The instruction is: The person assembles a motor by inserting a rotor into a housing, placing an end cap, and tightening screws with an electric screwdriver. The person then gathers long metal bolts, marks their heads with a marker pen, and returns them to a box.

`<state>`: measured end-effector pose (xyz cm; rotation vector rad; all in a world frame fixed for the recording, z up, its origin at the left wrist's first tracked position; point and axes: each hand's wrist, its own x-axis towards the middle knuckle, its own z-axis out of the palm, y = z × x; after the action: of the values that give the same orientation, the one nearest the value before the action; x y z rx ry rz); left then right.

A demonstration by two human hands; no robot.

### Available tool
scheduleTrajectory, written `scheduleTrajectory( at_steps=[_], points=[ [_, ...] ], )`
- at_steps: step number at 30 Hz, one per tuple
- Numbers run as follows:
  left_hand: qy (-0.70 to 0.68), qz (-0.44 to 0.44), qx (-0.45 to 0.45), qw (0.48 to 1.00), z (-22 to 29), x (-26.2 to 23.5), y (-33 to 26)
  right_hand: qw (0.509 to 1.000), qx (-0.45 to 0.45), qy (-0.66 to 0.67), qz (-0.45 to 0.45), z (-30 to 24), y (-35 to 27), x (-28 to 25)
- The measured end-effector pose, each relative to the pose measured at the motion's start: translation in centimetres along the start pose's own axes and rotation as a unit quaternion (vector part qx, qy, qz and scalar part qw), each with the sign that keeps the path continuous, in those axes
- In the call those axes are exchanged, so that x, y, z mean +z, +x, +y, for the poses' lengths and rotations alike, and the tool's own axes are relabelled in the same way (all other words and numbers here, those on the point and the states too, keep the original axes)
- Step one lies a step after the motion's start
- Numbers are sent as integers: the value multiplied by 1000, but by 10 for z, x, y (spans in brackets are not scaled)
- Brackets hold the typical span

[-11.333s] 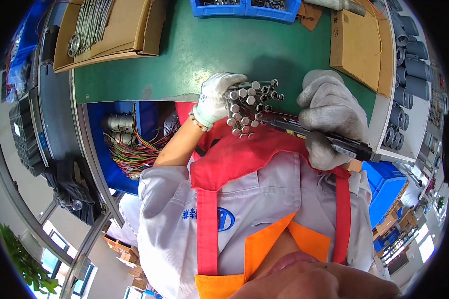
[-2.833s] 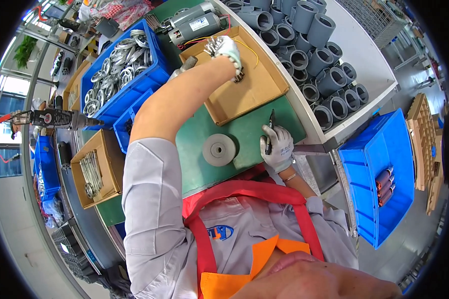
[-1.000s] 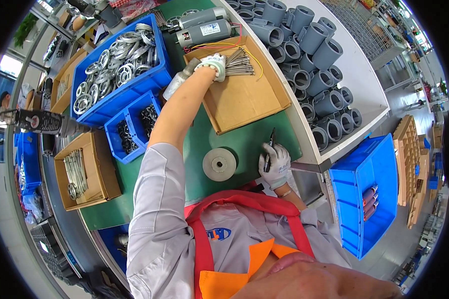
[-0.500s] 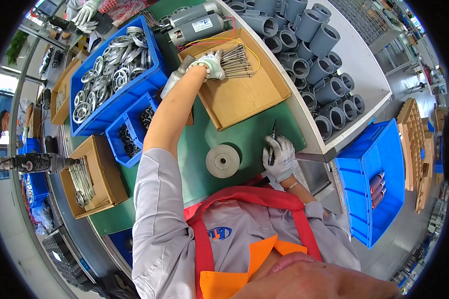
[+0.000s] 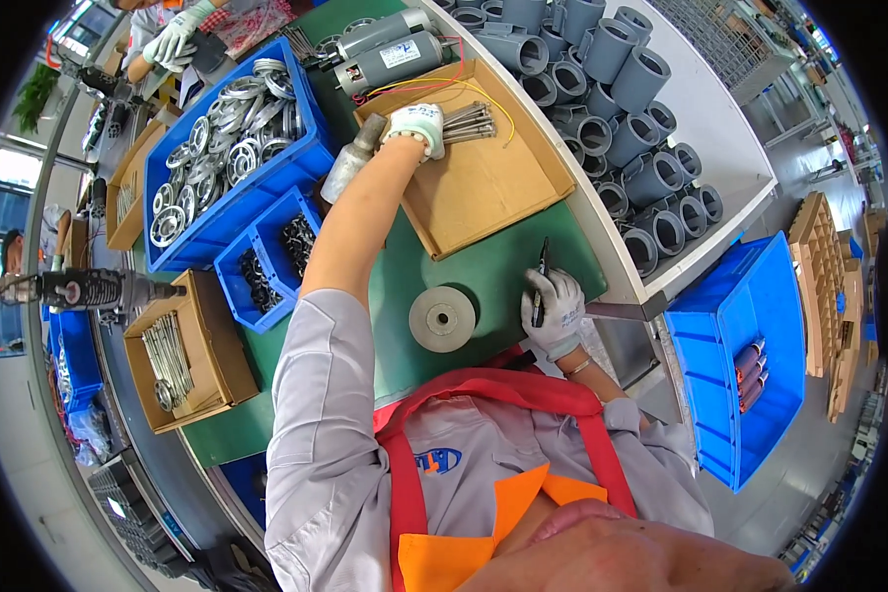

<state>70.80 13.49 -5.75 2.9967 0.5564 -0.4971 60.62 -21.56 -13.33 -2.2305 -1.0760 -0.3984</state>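
Note:
My left hand [image 5: 416,126], in a white glove, reaches far out into an open cardboard box [image 5: 503,187] and is closed around a bundle of long metal rods [image 5: 472,122] that lies in the box's far corner. My right hand [image 5: 555,308], also gloved, rests near the table's right edge and grips a dark pen-like tool [image 5: 542,276] that points away from me. A grey round disc [image 5: 442,318] lies flat on the green mat [image 5: 474,271] just left of my right hand.
Blue bins hold metal rings [image 5: 229,148] and dark small parts [image 5: 296,242]. Grey motors [image 5: 390,54] lie behind the box. Rows of grey cylinders [image 5: 612,109] stand on the white shelf. A cardboard box of rods [image 5: 173,360] sits left. Another person's gloved hands [image 5: 173,39] work far off.
My left hand has carried the rod bundle out from in front of me into the cardboard box and settled it in the far corner. My right hand stays by the disc with the tool.

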Motion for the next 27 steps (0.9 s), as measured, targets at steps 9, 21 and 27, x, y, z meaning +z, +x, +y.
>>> scheduleTrajectory(
  at_steps=[9, 21, 27],
  points=[
    [-58, 30, -5, 998, 3, 12, -6, 1000, -7, -10, 15, -1, -1, 0],
    [-368, 275, 26, 888, 51, -19, -36, 1000, 3, -11, 13, 2, -6, 0],
    [-985, 46, -33, 164, 118, 22, -11, 1000, -4, 1, 9, 1, -3, 1]
  ],
)
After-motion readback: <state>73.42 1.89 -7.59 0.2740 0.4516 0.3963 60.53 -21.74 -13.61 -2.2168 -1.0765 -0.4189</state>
